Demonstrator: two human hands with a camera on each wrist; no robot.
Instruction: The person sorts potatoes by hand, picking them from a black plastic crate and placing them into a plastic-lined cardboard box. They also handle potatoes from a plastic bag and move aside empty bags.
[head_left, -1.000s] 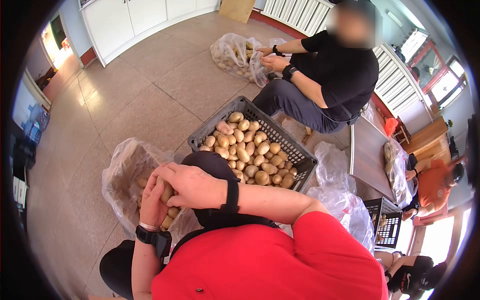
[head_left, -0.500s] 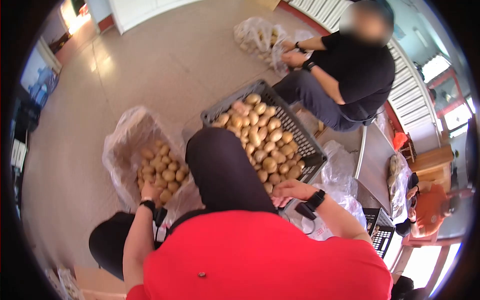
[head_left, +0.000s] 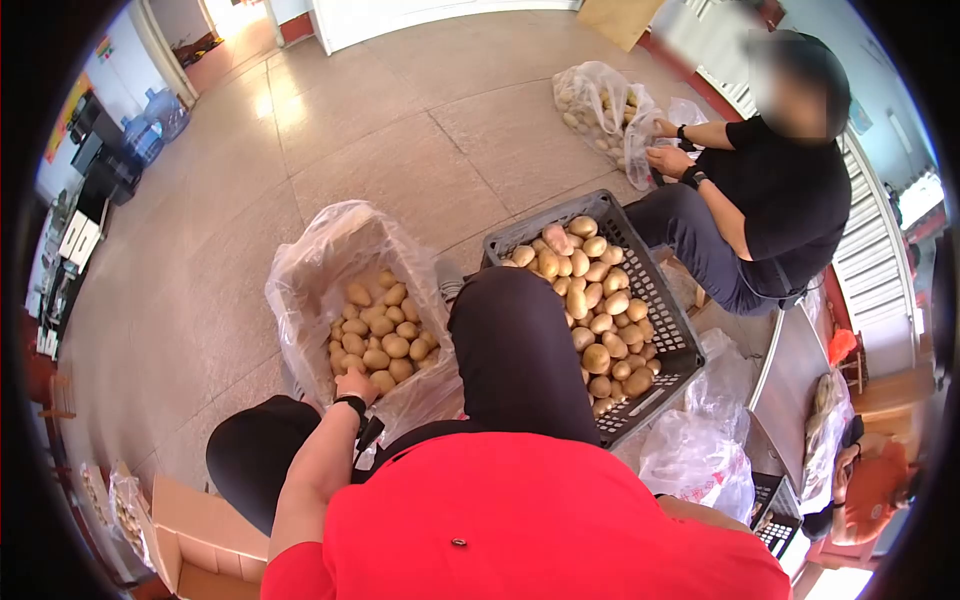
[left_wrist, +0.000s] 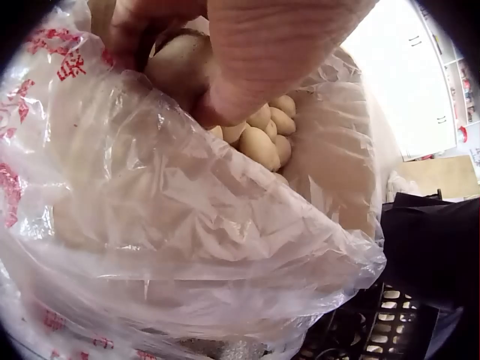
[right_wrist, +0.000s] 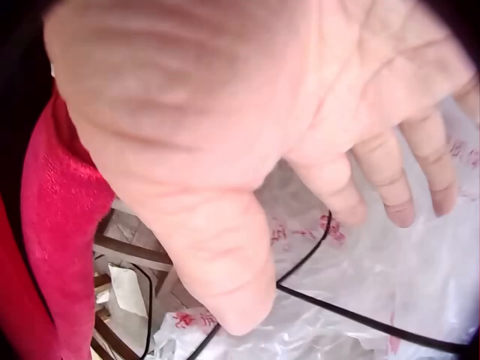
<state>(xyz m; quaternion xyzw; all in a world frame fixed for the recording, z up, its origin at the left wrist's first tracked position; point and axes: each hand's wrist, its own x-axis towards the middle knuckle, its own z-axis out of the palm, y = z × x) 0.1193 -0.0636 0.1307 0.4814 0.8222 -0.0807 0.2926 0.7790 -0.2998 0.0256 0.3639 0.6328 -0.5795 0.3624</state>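
Observation:
At the near edge of the potatoes [head_left: 385,340] in a plastic-lined container [head_left: 305,290] is the left hand [head_left: 356,386]. Seen from the left wrist, that hand [left_wrist: 247,45] has its thumb and fingers round a potato [left_wrist: 180,66], with more potatoes [left_wrist: 259,144] beyond and the clear bag [left_wrist: 172,217] with red print in front. The head view hides the right hand behind the red shirt. In the right wrist view the right hand [right_wrist: 255,127] is spread and holds nothing, over clear plastic [right_wrist: 360,277] and a black cable [right_wrist: 375,324].
A black crate [head_left: 650,265] of potatoes stands right of the raised knee [head_left: 520,350]. Plastic bags [head_left: 700,450] lie beyond it. A seated person in black [head_left: 790,200] handles a potato bag [head_left: 600,110] at the upper right. An open cardboard box [head_left: 205,530] is at the lower left.
The hands, together over the bag one second ago, have separated. The left reached down into the potatoes; the right moved away to the right, out of the head view. The head view has shifted.

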